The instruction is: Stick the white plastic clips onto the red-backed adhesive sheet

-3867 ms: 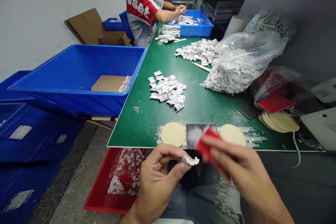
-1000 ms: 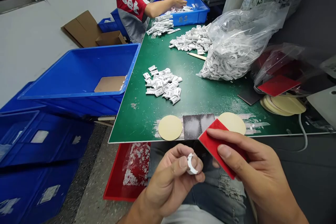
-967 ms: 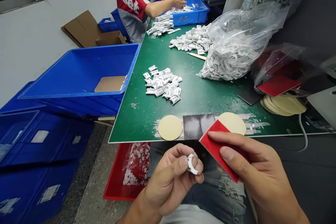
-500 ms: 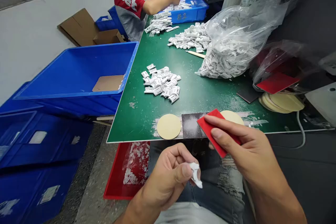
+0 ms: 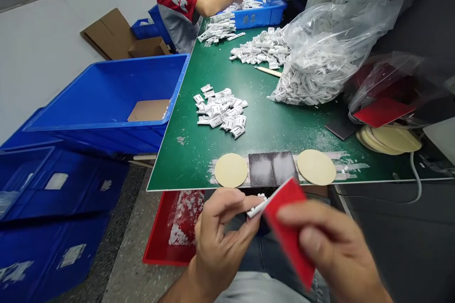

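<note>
Left hand (image 5: pixel 220 239) is low at the table's near edge, thumb and fingers pressed together, pinching a small white plastic piece (image 5: pixel 256 207) at the tips. The piece sticks out to the right, and its end meets the edge of a red rectangular pad (image 5: pixel 289 229); can't tell if they actually touch or one just overlaps the other in view. Right hand (image 5: pixel 329 248) is blurred, fingers closed across the pad's face, pinching it tilted in the air above the person's ripped jeans (image 5: pixel 284 265).

Just past the hands, on the green table (image 5: pixel 273 137), are two cream discs (image 5: pixel 231 170) (image 5: pixel 316 167) with dark abrasive sheets (image 5: pixel 272 169) between them. Further up: a loose pile of white parts (image 5: pixel 220 111), a second pile (image 5: pixel 259 47), a wooden stick (image 5: pixel 268 72) and a clear bag of white parts (image 5: pixel 313 75). At right, a red sheet (image 5: pixel 382 112) lies by a stack of cream discs (image 5: pixel 389 139).

Left of the table stands a large blue crate (image 5: pixel 106 99). A red tray (image 5: pixel 170 251) with white bits sits on the floor below the table edge. A co-worker (image 5: pixel 177 4) at the far end has both hands over a blue tray (image 5: pixel 265 9).
</note>
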A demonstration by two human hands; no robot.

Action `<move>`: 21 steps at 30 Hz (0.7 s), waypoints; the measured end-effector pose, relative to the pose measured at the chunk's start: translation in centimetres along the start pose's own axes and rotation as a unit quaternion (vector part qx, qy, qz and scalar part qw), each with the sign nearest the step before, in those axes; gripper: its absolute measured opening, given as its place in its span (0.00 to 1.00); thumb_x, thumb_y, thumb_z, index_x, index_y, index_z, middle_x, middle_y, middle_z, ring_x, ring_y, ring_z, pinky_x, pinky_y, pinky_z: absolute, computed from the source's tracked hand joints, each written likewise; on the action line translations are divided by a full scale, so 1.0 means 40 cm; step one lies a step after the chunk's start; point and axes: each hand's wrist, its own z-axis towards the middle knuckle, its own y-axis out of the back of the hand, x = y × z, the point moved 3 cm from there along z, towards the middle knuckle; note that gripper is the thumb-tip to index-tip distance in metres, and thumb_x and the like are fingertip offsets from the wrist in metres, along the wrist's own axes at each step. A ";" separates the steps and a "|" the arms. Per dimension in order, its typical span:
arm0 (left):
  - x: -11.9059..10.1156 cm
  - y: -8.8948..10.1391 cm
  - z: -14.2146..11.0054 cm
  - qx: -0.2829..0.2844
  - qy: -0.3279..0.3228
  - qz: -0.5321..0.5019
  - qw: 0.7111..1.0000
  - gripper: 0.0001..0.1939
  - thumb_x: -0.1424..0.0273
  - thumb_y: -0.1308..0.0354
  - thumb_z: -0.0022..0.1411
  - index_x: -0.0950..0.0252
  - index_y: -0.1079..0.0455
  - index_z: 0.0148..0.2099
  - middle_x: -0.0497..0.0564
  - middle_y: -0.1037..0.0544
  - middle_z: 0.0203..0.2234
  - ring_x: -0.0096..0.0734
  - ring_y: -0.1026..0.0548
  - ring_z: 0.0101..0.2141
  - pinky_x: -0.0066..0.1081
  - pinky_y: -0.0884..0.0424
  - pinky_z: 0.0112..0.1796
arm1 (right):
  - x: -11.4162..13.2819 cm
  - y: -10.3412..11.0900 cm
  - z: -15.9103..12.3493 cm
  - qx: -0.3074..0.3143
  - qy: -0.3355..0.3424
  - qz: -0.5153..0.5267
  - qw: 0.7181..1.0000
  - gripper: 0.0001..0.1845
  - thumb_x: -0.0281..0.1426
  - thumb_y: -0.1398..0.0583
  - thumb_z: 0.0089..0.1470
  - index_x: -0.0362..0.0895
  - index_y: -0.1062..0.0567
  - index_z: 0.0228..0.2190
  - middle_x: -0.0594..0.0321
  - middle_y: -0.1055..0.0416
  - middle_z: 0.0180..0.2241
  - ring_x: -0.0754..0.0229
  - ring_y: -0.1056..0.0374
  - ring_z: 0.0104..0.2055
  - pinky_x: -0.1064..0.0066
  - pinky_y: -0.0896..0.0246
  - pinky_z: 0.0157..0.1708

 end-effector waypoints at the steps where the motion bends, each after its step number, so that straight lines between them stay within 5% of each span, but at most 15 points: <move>1: -0.003 -0.003 0.000 -0.008 -0.010 0.003 1.000 0.33 0.88 0.27 0.58 0.54 0.27 0.59 0.48 0.10 0.40 0.34 0.12 0.42 0.32 0.20 0.47 | -0.002 -0.007 0.001 0.027 -0.001 -0.020 0.999 0.10 0.40 0.31 0.66 0.62 0.10 0.47 0.67 0.09 0.43 0.56 0.14 0.41 0.74 0.20 0.42; 2: -0.007 -0.005 0.000 -0.015 -0.022 0.014 1.000 0.34 0.88 0.27 0.57 0.54 0.28 0.59 0.47 0.10 0.40 0.34 0.12 0.42 0.33 0.20 0.47 | -0.006 -0.006 0.004 0.005 -0.006 -0.046 0.999 0.11 0.40 0.31 0.66 0.62 0.11 0.49 0.66 0.10 0.45 0.54 0.14 0.45 0.71 0.20 0.46; 5: -0.016 -0.008 0.003 -0.021 -0.045 0.062 0.997 0.37 0.90 0.27 0.56 0.54 0.29 0.60 0.45 0.09 0.39 0.32 0.12 0.41 0.33 0.20 0.49 | -0.019 0.021 0.006 -0.195 -0.006 -0.109 0.975 0.13 0.41 0.32 0.67 0.61 0.12 0.51 0.67 0.12 0.51 0.52 0.16 0.54 0.68 0.23 0.55; 8: -0.021 -0.002 0.001 -0.028 -0.053 0.049 0.997 0.36 0.89 0.27 0.56 0.54 0.28 0.59 0.45 0.10 0.38 0.31 0.13 0.40 0.30 0.19 0.47 | -0.034 -0.010 0.010 -0.018 0.010 -0.099 0.995 0.15 0.42 0.28 0.61 0.60 0.11 0.50 0.63 0.10 0.47 0.49 0.14 0.47 0.66 0.19 0.47; 11: -0.020 0.007 0.000 -0.022 -0.035 0.050 0.998 0.34 0.90 0.27 0.56 0.54 0.25 0.57 0.45 0.11 0.38 0.31 0.15 0.40 0.30 0.19 0.45 | -0.049 0.012 0.003 -0.189 -0.034 -0.114 0.975 0.16 0.43 0.30 0.65 0.57 0.12 0.52 0.63 0.13 0.54 0.50 0.17 0.55 0.64 0.24 0.56; 13: -0.015 0.008 0.004 0.002 -0.005 0.057 0.998 0.28 0.89 0.28 0.57 0.56 0.21 0.52 0.47 0.11 0.38 0.33 0.15 0.41 0.31 0.19 0.45 | -0.054 0.020 -0.007 -0.265 -0.057 -0.091 0.958 0.18 0.45 0.30 0.65 0.56 0.13 0.53 0.62 0.12 0.51 0.50 0.18 0.52 0.66 0.22 0.49; 16: -0.014 0.003 0.012 0.015 0.016 0.022 1.000 0.17 0.86 0.28 0.59 0.59 0.18 0.43 0.50 0.13 0.36 0.37 0.15 0.41 0.34 0.18 0.45 | -0.052 0.002 -0.021 -0.202 -0.100 0.011 0.974 0.18 0.46 0.30 0.64 0.56 0.13 0.53 0.62 0.13 0.33 0.58 0.25 0.27 0.72 0.31 0.22; 18: -0.012 -0.005 0.012 -0.008 0.044 -0.006 0.999 0.16 0.85 0.28 0.60 0.59 0.18 0.43 0.49 0.12 0.36 0.36 0.14 0.41 0.33 0.18 0.45 | -0.042 -0.014 -0.031 -0.180 -0.116 0.080 0.974 0.17 0.47 0.30 0.63 0.56 0.12 0.51 0.63 0.17 0.26 0.61 0.31 0.21 0.74 0.38 0.17; 21: -0.014 -0.016 0.002 -0.076 0.052 -0.021 0.996 0.28 0.87 0.27 0.58 0.54 0.23 0.54 0.42 0.11 0.36 0.32 0.12 0.39 0.31 0.18 0.47 | -0.029 -0.026 -0.040 -0.181 -0.128 0.134 0.966 0.19 0.48 0.28 0.61 0.55 0.11 0.50 0.63 0.17 0.24 0.64 0.33 0.19 0.77 0.38 0.17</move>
